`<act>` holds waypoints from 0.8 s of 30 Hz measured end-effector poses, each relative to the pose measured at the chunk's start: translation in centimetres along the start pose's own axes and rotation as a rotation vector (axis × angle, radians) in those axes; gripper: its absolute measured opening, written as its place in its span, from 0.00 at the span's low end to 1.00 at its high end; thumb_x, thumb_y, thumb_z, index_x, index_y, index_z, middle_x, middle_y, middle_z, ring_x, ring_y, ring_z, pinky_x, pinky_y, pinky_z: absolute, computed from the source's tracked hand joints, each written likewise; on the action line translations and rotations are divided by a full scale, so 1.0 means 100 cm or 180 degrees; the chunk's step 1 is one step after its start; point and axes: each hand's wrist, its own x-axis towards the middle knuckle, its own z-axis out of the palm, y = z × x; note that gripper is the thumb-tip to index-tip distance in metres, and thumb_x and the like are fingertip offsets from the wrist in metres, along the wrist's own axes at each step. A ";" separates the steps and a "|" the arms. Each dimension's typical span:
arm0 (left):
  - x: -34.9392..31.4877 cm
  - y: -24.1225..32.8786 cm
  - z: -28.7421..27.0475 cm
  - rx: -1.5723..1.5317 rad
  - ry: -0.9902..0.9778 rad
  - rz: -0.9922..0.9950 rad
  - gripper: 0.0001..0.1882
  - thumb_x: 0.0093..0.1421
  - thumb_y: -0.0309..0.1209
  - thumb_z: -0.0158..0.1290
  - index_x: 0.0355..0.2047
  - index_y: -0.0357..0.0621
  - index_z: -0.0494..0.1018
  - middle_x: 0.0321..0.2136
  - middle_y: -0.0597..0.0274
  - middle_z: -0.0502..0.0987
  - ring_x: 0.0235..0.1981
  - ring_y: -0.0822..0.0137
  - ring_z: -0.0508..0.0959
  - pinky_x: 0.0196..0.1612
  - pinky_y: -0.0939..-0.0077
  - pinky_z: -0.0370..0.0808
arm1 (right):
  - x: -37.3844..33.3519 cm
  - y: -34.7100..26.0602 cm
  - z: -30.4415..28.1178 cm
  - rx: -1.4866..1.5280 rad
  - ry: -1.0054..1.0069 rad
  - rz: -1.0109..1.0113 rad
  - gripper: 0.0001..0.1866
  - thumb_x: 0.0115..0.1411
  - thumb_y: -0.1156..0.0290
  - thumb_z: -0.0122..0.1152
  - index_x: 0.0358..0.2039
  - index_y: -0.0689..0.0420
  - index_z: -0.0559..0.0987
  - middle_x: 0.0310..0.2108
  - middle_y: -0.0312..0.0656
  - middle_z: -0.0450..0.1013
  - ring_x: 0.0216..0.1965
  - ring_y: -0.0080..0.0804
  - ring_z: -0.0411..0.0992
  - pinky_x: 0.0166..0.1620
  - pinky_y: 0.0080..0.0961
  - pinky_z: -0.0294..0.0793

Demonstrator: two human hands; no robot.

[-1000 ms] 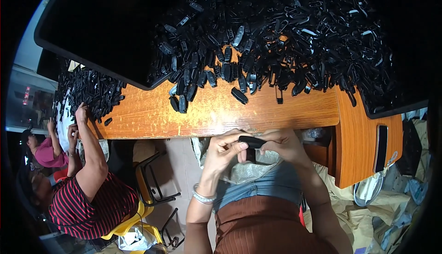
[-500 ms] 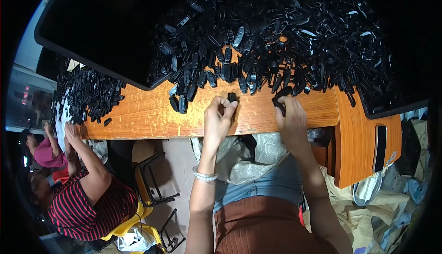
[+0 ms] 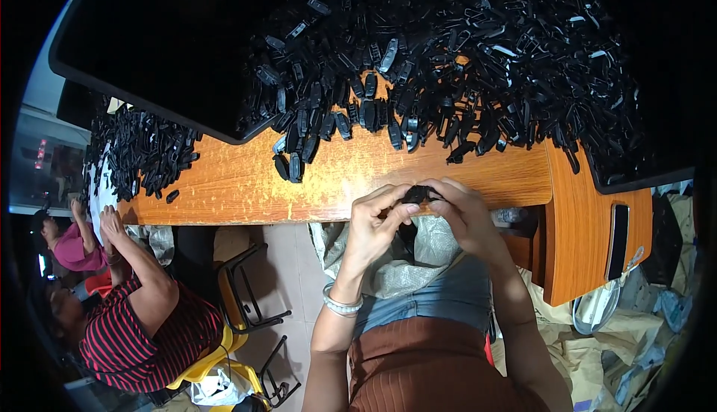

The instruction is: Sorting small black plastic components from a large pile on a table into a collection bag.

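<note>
My left hand (image 3: 376, 221) and my right hand (image 3: 469, 219) meet at the table's front edge, fingertips nearly touching. Pinched between the thumbs and fingers of both is a small black plastic part (image 3: 420, 194); its far side and exact shape are hidden by my fingers. Beyond them spreads a large heap of black plastic parts (image 3: 366, 113), many shaped like key fob casings, some with silvery edges. At the heap's near border lies a single black part (image 3: 461, 151), apart from my hands.
A woven white sack (image 3: 403, 277) hangs open below the table edge. Dark trays (image 3: 243, 141) flank the heap on the wooden table (image 3: 239, 188). To the left, a person in a striped shirt (image 3: 149, 330) sits by another heap (image 3: 149, 150). A drawer unit (image 3: 582, 248) stands right.
My right hand has left the heap's near border and come back to join my left. My left hand has moved right and nearer with its black part.
</note>
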 end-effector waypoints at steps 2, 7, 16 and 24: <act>-0.002 0.002 -0.001 -0.0009 -0.0002 0.0173 0.14 0.55 0.22 0.55 0.43 0.32 0.74 0.24 0.62 0.76 0.20 0.80 0.72 0.23 0.87 0.68 | -0.003 -0.001 0.002 -0.0235 -0.0055 -0.0026 0.15 0.57 0.77 0.52 0.45 0.66 0.71 0.33 0.48 0.69 0.32 0.35 0.71 0.36 0.22 0.69; -0.008 0.018 0.011 -0.0100 0.0173 0.0131 0.13 0.55 0.22 0.55 0.41 0.32 0.75 0.25 0.61 0.76 0.19 0.80 0.71 0.21 0.88 0.67 | -0.005 -0.011 0.005 -0.1086 0.0228 -0.0796 0.15 0.56 0.81 0.51 0.45 0.66 0.71 0.34 0.51 0.69 0.31 0.44 0.72 0.33 0.29 0.69; -0.014 0.022 0.010 -0.0428 0.0363 0.0141 0.10 0.52 0.21 0.55 0.36 0.32 0.76 0.34 0.58 0.76 0.34 0.71 0.74 0.40 0.81 0.70 | -0.005 -0.028 0.020 -0.0262 0.0798 -0.0302 0.20 0.48 0.80 0.61 0.45 0.63 0.74 0.36 0.40 0.68 0.27 0.25 0.66 0.31 0.20 0.65; -0.015 0.009 -0.012 -0.1522 -0.0480 -0.0064 0.12 0.52 0.22 0.57 0.38 0.31 0.76 0.34 0.55 0.76 0.29 0.70 0.74 0.33 0.82 0.72 | -0.019 -0.014 0.007 0.2070 0.0131 0.0630 0.10 0.51 0.79 0.61 0.36 0.65 0.77 0.30 0.39 0.70 0.31 0.21 0.70 0.33 0.17 0.70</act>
